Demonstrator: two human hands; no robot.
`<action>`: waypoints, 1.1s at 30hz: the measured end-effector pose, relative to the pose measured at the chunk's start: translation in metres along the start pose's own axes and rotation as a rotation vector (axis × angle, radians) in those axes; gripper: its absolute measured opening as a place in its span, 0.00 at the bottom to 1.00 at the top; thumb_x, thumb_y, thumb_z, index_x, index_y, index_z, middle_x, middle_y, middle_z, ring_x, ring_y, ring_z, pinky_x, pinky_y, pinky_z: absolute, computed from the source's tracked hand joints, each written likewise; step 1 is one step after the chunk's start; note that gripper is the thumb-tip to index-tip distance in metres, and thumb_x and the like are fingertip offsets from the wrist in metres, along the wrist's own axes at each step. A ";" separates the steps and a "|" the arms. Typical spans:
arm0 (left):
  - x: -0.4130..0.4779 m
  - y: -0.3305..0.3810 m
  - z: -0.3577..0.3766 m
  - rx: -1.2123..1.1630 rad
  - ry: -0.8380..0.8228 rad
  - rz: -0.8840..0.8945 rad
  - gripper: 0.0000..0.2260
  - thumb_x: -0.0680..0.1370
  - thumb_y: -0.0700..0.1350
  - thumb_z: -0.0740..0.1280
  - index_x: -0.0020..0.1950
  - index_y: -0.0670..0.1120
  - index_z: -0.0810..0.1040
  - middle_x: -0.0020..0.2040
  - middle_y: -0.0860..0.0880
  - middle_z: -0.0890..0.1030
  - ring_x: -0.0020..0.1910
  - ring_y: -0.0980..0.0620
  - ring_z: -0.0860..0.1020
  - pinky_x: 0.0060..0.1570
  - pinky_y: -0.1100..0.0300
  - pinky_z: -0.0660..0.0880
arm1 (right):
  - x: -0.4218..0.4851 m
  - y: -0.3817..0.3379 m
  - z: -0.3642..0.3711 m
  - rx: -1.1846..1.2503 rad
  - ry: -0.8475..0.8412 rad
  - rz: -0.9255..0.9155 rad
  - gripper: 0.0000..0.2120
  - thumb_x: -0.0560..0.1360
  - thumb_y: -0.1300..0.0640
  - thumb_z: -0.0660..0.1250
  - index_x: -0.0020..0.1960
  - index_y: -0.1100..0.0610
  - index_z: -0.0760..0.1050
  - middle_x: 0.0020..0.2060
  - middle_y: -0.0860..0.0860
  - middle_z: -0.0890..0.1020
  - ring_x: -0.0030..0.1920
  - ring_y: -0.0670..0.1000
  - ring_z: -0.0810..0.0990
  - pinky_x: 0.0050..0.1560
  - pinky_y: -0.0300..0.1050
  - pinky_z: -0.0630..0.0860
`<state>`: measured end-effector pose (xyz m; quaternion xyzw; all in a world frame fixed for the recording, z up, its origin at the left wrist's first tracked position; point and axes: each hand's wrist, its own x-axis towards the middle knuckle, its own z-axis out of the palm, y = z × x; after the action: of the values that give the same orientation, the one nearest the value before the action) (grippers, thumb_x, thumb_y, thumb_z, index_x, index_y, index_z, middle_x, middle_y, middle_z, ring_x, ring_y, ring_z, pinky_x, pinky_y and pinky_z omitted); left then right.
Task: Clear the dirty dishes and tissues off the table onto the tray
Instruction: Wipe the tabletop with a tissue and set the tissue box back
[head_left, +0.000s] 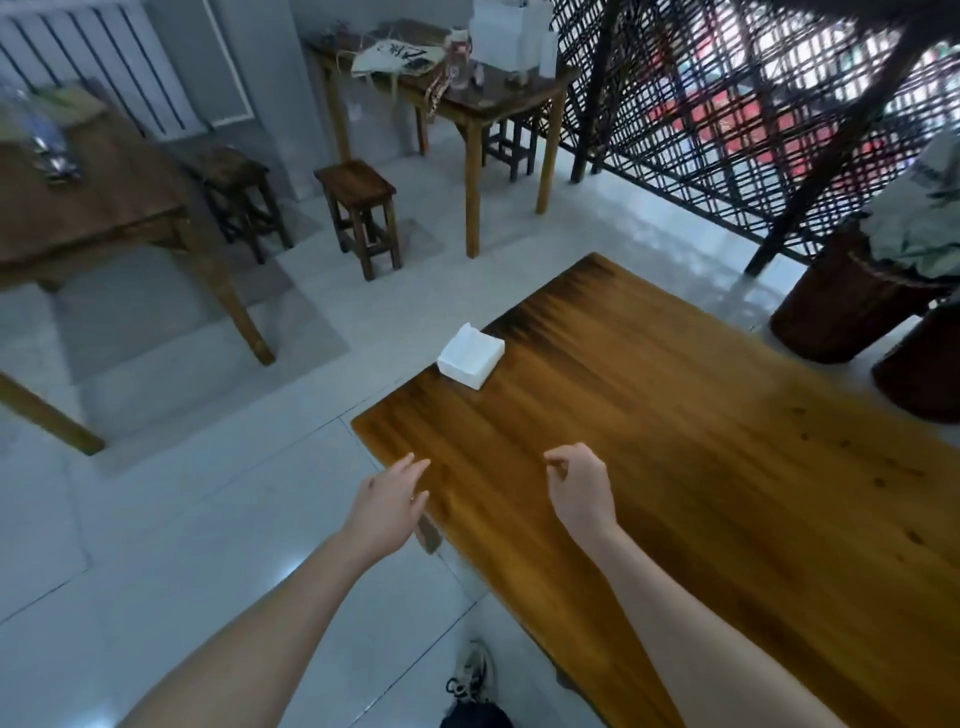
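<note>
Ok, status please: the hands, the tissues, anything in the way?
Both empty: left hand open, right hand loosely curled, by the table. White tissue stack untouched on its far left edge. Nothing between; no tray or dishes in view.

We see a pale tiled floor (208, 519) with a grey mat (197, 317) lying under a wooden side table (104, 208) at the left; some blurred clutter (47, 150) sits on its top. A dark stool (234, 171) stands just beside that table, and a second stool (358, 187) stands alone on the tiles. Further back we find a far table (498, 98) on light legs, carrying a cloth bag (395, 57) with dark writing, a small jar (460, 52) and white boxes (511, 34), with a third stool (511, 140) tucked beneath. A white slatted panel (88, 57) covers the back wall. At the right, a dark lattice screen (727, 104) rises behind two dark round tubs (841, 312).
</note>
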<state>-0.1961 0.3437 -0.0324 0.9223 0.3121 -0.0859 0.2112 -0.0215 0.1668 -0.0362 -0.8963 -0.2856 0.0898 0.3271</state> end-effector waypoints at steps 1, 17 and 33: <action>0.012 -0.008 -0.007 0.004 -0.005 -0.003 0.22 0.82 0.50 0.57 0.76 0.52 0.60 0.77 0.50 0.61 0.72 0.51 0.65 0.70 0.54 0.61 | 0.013 -0.007 0.008 0.005 -0.008 0.007 0.09 0.77 0.64 0.65 0.55 0.58 0.80 0.51 0.52 0.80 0.52 0.49 0.79 0.55 0.40 0.75; 0.166 -0.088 -0.088 -0.087 -0.008 0.077 0.19 0.82 0.46 0.58 0.74 0.49 0.65 0.72 0.51 0.68 0.70 0.52 0.67 0.70 0.53 0.62 | 0.168 -0.096 0.101 0.042 -0.057 0.146 0.16 0.76 0.58 0.68 0.63 0.53 0.73 0.59 0.51 0.78 0.55 0.50 0.78 0.56 0.40 0.77; 0.306 -0.137 -0.114 -0.025 -0.248 0.336 0.20 0.81 0.45 0.58 0.74 0.49 0.65 0.73 0.51 0.67 0.68 0.49 0.70 0.66 0.54 0.65 | 0.230 -0.144 0.152 -0.109 0.168 0.526 0.12 0.77 0.60 0.66 0.60 0.57 0.76 0.51 0.53 0.82 0.47 0.50 0.81 0.46 0.42 0.80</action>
<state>-0.0353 0.6579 -0.0652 0.9410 0.1265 -0.1583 0.2710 0.0486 0.4689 -0.0554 -0.9601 -0.0197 0.0817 0.2666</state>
